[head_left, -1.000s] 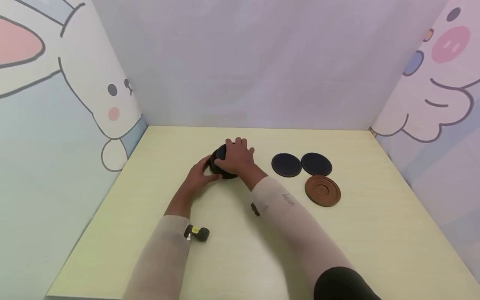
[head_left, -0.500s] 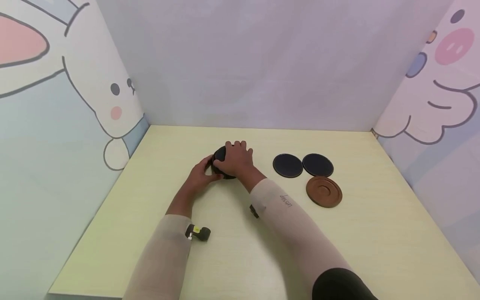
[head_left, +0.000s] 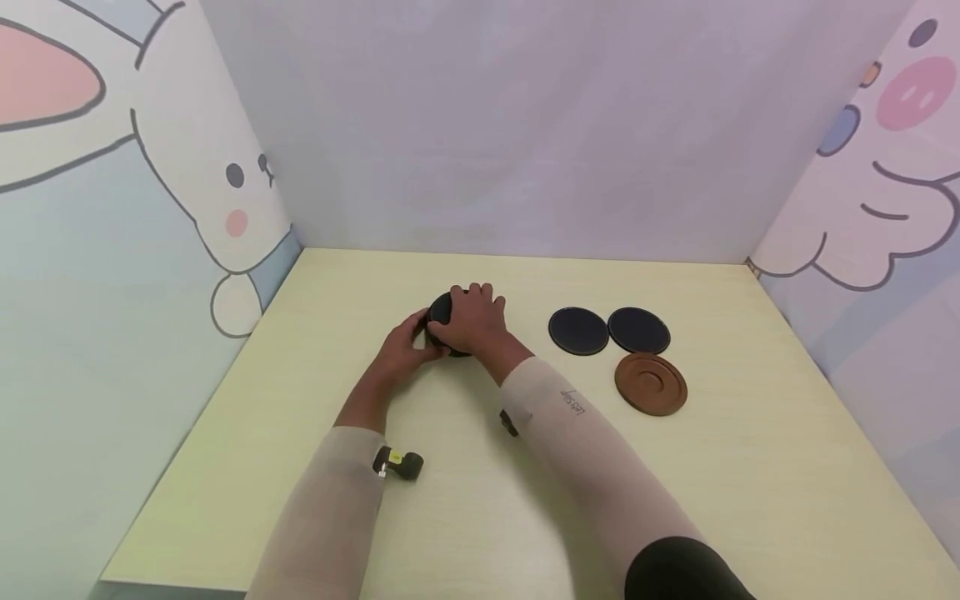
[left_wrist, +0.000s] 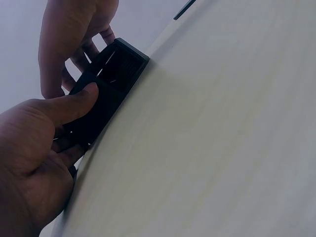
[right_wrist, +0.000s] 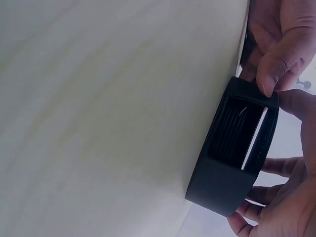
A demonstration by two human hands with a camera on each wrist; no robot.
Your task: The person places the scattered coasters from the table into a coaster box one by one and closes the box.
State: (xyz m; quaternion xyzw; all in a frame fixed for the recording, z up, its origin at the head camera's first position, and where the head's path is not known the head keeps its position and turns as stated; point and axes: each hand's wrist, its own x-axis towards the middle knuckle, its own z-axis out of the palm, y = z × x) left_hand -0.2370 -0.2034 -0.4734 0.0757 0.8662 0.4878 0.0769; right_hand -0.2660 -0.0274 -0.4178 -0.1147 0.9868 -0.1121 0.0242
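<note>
A round black coaster holder [right_wrist: 215,183] with a cut-out in its side stands toward the table's back, left of centre in the head view. Edges of stacked coasters [left_wrist: 126,66] show inside the cut-out. My left hand [head_left: 397,354] grips the holder's side, its thumb on the near wall in the left wrist view. Across the top lies my right hand [head_left: 476,321], thumb and fingertips spread round the edge of a black coaster [head_left: 440,310]. In the right wrist view, light shows through a slit between that upper edge and the stack. My right palm hides most of the top.
Two black coasters [head_left: 578,331] [head_left: 639,331] lie side by side right of the hands. Just in front of them is a brown round piece [head_left: 651,383] with raised rings. Walls printed with cartoon animals stand at the left and right edges of the pale table [head_left: 750,467].
The top coaster under my right hand sits slightly lower and flatter than a second ago. Both hands keep nearly the same places, and the head view has shifted a little.
</note>
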